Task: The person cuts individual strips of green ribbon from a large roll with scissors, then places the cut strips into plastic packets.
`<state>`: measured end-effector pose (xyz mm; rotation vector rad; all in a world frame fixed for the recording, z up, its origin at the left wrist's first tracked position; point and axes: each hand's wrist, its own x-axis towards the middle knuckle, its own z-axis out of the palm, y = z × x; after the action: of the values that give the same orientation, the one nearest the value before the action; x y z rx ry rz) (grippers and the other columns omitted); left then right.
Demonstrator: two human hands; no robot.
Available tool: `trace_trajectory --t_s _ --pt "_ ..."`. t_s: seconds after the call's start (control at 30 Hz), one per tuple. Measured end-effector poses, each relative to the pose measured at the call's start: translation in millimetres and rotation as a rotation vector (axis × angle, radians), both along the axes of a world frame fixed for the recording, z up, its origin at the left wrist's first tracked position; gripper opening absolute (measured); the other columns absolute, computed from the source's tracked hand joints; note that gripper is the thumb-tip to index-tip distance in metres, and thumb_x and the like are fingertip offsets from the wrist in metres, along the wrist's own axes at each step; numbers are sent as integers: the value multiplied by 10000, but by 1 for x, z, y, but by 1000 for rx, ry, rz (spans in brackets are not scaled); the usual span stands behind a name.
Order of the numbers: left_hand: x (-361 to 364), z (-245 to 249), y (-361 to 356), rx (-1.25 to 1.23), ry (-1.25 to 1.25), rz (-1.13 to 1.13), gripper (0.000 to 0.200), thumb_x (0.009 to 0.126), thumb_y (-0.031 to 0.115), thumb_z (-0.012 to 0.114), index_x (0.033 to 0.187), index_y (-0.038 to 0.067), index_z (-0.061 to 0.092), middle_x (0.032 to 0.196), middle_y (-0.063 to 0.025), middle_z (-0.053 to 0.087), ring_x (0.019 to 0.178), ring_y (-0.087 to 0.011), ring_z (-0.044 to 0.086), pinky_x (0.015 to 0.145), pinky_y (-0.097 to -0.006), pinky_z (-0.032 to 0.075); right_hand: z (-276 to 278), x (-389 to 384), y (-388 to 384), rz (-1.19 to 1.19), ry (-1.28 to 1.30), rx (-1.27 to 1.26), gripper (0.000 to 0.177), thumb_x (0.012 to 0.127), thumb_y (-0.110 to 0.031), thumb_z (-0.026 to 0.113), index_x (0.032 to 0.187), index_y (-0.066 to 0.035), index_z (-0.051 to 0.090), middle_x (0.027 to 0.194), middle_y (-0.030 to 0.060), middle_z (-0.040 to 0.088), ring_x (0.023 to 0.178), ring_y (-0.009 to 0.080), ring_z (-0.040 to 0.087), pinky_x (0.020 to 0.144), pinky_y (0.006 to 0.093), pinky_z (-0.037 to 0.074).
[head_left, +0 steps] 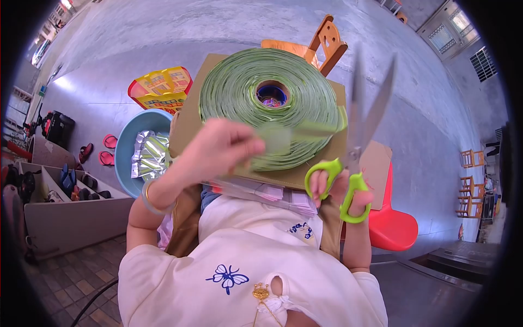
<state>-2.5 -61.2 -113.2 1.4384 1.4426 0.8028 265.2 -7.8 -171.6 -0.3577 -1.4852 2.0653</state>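
A big roll of green strip material (229, 92) lies flat on a cardboard sheet (190, 117) over my lap. My left hand (226, 144) is closed on the end of a green strip (316, 131), which stretches to the roll's right edge; hand and strip are blurred. In my right hand (340, 191) are scissors with lime-green handles (355, 199), fingers through both loops. Their blades stand apart, pointing away from me, right of the roll. White-purple packets (272, 193) lie at the cardboard's near edge.
A blue basin (126, 147) with silver packets (151, 155) stands at the left, near a yellow-red bag (160, 87). A wooden chair (327, 46) is beyond the roll, a red chair (393, 226) at the right. Shoes fill a rack (76, 220) at the far left.
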Motion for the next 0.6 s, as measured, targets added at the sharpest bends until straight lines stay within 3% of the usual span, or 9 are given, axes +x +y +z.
trace_trajectory --t_s 0.1,0.23,0.3,0.33,0.47,0.6 --pt "-31 -9 34 32 -219 292 208 854 206 603 819 4 640 624 -15 597 478 -42 525 410 -186 391 -3 7 -5 240 -223 -83 857 613 -819 473 920 -20 519 821 35 485 702 95 505 573 203 425" --pt "-34 -23 37 108 -386 417 214 850 199 612 859 -14 637 657 -6 605 518 -38 541 425 -174 401 -25 12 -8 309 -389 -105 850 659 -803 409 968 -18 510 796 22 500 674 71 502 575 196 422" --pt "-26 -26 30 80 -428 411 209 847 191 614 869 -15 642 667 -7 612 529 -33 539 437 -171 402 -32 10 -10 309 -392 -141 827 688 -784 385 983 -20 501 781 20 501 645 69 497 569 196 426" --pt "-22 -28 25 65 -448 408 207 846 187 615 874 -16 644 672 -8 615 534 -31 538 443 -169 403 -29 2 -17 177 -366 -163 794 714 -760 368 987 -25 490 759 18 501 595 75 487 551 200 435" --pt "-8 -42 12 18 -364 360 181 836 151 621 873 -23 656 683 -8 626 568 -18 531 469 -163 397 -35 -10 -12 207 -327 -141 752 743 -734 378 954 -20 487 775 33 499 631 89 494 538 214 439" --pt "-1 -43 10 94 -261 361 191 836 162 603 828 -20 660 626 -30 627 496 -34 525 426 -189 404 -25 -19 -12 231 -420 -90 714 781 -700 384 911 -6 490 774 44 488 656 98 496 539 230 444"
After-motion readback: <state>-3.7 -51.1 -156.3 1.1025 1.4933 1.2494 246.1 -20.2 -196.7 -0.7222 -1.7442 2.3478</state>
